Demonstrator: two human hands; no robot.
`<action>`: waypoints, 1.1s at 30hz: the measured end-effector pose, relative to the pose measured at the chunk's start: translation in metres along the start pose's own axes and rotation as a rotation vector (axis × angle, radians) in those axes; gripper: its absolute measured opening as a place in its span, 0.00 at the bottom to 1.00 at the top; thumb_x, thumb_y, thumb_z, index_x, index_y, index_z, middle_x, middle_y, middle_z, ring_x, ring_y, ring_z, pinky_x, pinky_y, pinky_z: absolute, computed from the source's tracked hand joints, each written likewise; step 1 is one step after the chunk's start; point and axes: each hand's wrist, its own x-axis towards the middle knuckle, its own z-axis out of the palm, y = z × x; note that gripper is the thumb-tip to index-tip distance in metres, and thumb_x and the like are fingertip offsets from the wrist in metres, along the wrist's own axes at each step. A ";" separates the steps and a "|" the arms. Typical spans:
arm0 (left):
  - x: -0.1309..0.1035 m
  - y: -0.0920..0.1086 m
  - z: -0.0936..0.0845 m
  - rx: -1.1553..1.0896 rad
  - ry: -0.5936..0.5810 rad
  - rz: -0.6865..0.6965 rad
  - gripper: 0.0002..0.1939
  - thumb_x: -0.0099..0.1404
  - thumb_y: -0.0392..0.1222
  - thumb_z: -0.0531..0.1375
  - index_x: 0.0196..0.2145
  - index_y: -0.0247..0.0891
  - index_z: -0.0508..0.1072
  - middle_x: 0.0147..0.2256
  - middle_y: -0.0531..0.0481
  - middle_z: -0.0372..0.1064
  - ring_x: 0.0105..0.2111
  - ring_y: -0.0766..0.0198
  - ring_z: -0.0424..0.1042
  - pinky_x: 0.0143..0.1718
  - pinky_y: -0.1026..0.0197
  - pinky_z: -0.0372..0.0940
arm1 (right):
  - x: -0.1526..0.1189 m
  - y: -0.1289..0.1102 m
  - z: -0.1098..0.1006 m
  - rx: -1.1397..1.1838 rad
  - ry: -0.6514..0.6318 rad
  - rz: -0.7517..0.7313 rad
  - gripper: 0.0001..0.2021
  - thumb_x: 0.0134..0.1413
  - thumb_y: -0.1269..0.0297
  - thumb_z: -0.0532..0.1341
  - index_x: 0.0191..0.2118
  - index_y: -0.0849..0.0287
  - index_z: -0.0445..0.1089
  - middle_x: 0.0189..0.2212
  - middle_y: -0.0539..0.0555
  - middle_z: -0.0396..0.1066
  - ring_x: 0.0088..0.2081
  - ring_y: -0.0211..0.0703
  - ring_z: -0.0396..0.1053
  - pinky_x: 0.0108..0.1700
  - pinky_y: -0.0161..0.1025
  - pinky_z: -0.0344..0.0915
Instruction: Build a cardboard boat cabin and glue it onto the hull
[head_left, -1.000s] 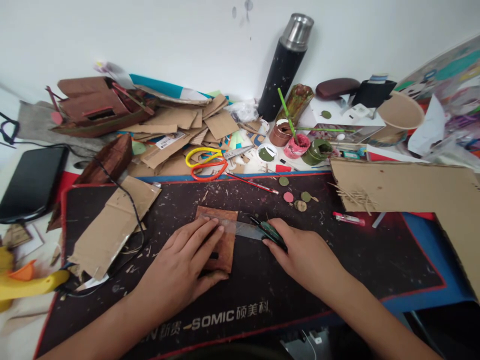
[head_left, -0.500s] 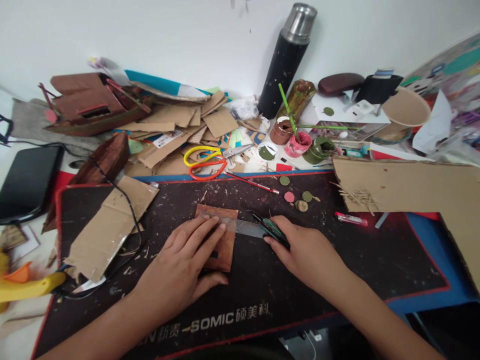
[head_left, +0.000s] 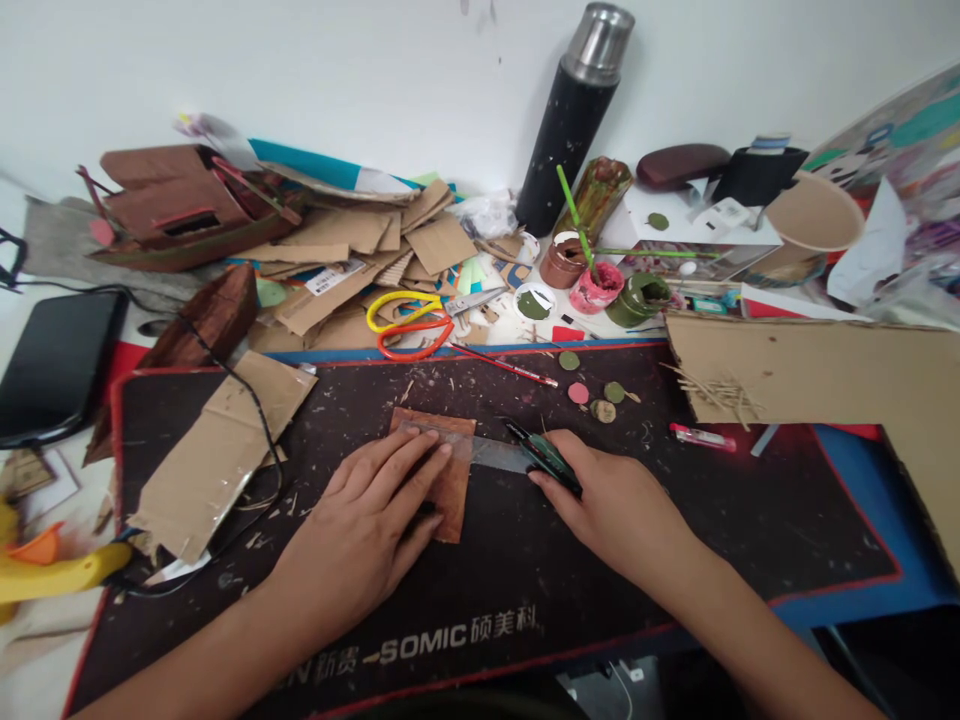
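Note:
My left hand [head_left: 375,510] lies flat, fingers stretched out, over a transparent ruler [head_left: 501,456] and a brown-painted cardboard piece [head_left: 452,507]. Its fingertips press the ruler across the upper part of the piece, and its thumb rests near the piece's lower half. My right hand [head_left: 600,495] is closed around a green and black utility knife [head_left: 550,458], which points up and to the left. The knife is just above the ruler's right end, clear of the cardboard piece. Part of the piece is hidden under my left hand.
A dark desk mat [head_left: 600,590] lies beneath my hands. Yellow-orange scissors [head_left: 412,322], a red pencil [head_left: 510,367] and small painted discs [head_left: 578,393] lie beyond them. Open paint jars [head_left: 596,290] stand farther back. Cardboard [head_left: 225,455] and a black cable [head_left: 262,420] are at left.
My left thumb has drawn upward and in toward the fingers. My right hand and the knife have barely shifted; the ruler and cardboard piece stay in place.

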 end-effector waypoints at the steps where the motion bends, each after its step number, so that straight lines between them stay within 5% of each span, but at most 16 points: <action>1: 0.000 0.000 0.000 0.002 0.000 -0.001 0.27 0.78 0.45 0.57 0.70 0.34 0.65 0.65 0.37 0.69 0.65 0.44 0.64 0.64 0.43 0.63 | 0.000 0.000 0.000 -0.001 -0.007 0.004 0.09 0.69 0.60 0.62 0.49 0.57 0.72 0.29 0.54 0.82 0.26 0.52 0.79 0.26 0.40 0.59; 33: 0.001 0.003 -0.001 0.044 -0.015 0.011 0.28 0.77 0.43 0.57 0.71 0.31 0.66 0.66 0.34 0.68 0.66 0.42 0.65 0.66 0.43 0.61 | 0.005 0.003 -0.002 0.082 -0.048 0.070 0.07 0.70 0.60 0.61 0.47 0.56 0.70 0.32 0.55 0.82 0.28 0.53 0.80 0.27 0.40 0.61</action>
